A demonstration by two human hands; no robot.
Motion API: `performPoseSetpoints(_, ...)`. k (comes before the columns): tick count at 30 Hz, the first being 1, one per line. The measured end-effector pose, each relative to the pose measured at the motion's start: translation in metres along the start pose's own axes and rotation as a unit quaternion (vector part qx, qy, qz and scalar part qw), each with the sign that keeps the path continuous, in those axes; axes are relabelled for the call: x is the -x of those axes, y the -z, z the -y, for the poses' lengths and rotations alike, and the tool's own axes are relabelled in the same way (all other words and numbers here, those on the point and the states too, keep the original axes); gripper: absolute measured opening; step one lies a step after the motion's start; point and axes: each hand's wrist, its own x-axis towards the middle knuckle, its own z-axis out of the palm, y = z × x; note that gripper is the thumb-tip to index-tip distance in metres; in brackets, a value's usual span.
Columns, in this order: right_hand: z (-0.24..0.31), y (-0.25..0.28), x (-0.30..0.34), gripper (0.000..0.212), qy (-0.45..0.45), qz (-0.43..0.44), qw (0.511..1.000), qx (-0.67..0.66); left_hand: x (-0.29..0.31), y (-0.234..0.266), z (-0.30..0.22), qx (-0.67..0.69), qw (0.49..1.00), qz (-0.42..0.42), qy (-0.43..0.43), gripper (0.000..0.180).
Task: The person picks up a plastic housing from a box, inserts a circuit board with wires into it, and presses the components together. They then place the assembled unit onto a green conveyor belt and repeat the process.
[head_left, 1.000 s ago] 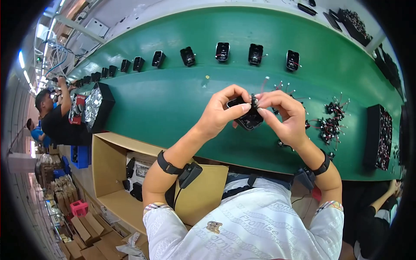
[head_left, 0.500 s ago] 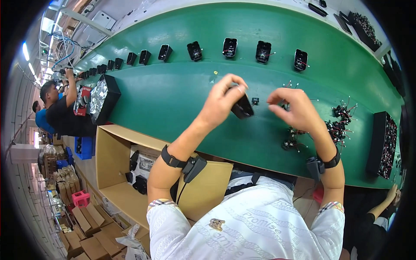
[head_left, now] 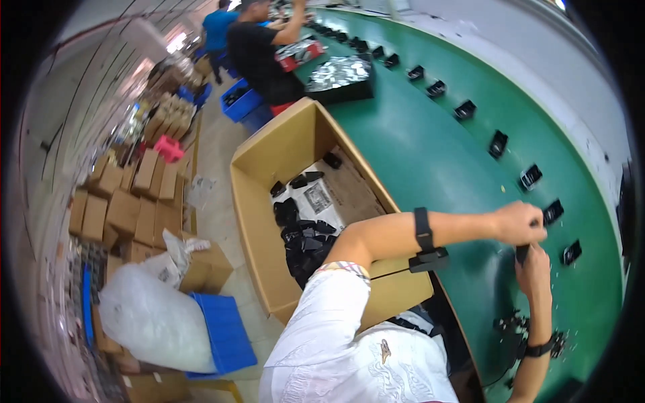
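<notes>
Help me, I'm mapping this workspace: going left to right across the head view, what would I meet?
Plastic bag, open carton, left hand, rightmost black housing.

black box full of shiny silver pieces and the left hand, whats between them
Bare smooth green tabletop; in the head view, nothing stands straight between the black box and the left hand.
</notes>
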Motion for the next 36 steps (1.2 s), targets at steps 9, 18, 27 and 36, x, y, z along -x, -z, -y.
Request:
performPoseSetpoints(9, -0.001, 0.047, 0.019, 0.016, -0.112, -0.222, 0.914, -0.321, -0.009, -0.015, 0.005, 0.003, 0.999, 0.033, 0.018, 0.04)
performPoseSetpoints(18, 0.019, 0.029, 0.017, 0.02, -0.12, -0.22, 0.895, -0.37, -0.002, -0.016, 0.01, 0.129, 0.99, 0.056, 0.015, 0.034)
performPoseSetpoints(27, 0.015, 0.03, 0.023, 0.021, -0.075, -0.199, 0.961, -0.176, 0.002, -0.026, 0.009, 0.039, 0.997, -0.043, -0.047, 0.021)
performPoseSetpoints(36, 0.025, 0.035, 0.027, 0.016, -0.073, -0.197, 0.972, -0.109, 0.01, -0.034, 0.006, -0.071, 0.983, -0.045, -0.165, 0.016)
